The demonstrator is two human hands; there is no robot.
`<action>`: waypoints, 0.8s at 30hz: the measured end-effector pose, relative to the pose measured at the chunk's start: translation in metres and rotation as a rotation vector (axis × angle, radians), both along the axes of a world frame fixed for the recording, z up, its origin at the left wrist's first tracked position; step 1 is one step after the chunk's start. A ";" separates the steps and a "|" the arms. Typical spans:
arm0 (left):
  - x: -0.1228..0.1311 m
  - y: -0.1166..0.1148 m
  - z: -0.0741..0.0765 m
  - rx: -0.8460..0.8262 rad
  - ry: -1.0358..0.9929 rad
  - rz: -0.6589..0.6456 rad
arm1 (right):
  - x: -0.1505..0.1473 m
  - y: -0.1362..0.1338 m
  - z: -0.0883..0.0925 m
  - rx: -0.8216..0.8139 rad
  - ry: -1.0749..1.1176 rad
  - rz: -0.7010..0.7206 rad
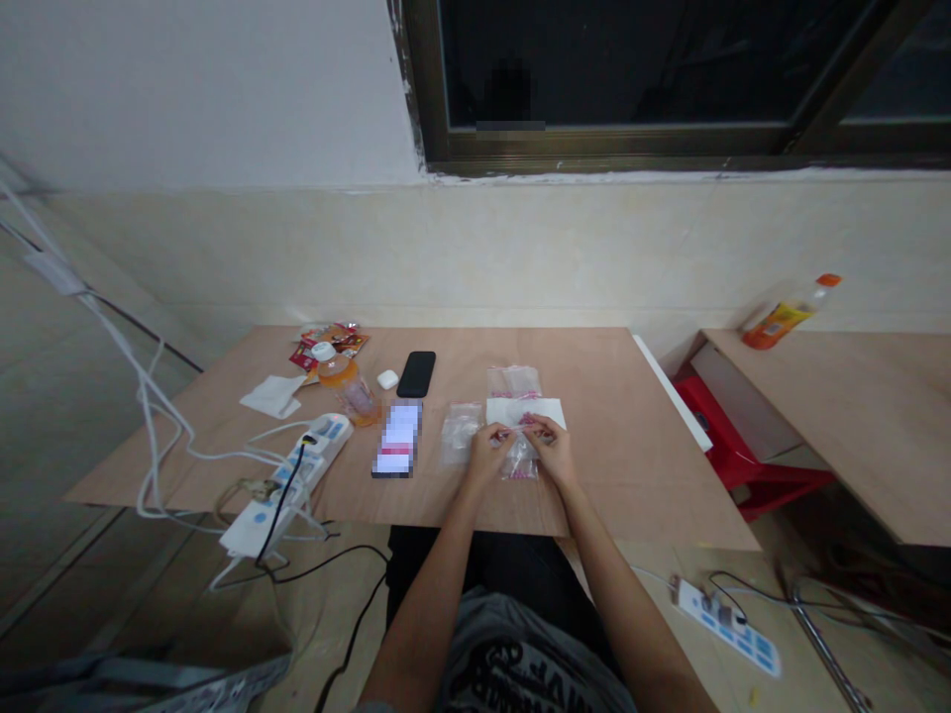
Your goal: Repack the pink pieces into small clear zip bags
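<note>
Both my hands meet over the middle of the wooden table [594, 475]. My left hand [486, 451] and my right hand [551, 446] pinch the top edge of a small clear zip bag [519, 460] that holds pink bits. Their fingers are closed on the bag's rim. A white sheet of paper [546, 409] lies just behind the hands. Another clear bag [512, 380] lies beyond it, and a third clear bag [459, 431] lies left of my left hand.
A lit phone [397, 441], a dark phone [417, 373], a white earbud case [387, 378], an orange bottle [349, 389], snack wrappers [331, 344], a tissue [271, 395] and a power strip [286, 485] with cables lie left. A red stool [735, 446] and second table [854, 416] stand right.
</note>
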State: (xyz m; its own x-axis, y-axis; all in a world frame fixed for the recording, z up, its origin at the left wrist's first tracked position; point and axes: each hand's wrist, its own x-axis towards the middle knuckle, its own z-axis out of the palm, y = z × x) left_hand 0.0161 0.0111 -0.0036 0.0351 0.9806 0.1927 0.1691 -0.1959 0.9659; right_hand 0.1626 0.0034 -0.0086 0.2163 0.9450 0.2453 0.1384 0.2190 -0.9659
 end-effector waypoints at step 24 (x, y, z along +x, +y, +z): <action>0.000 0.003 -0.006 0.006 0.038 -0.051 | 0.002 0.002 -0.010 0.038 -0.125 0.025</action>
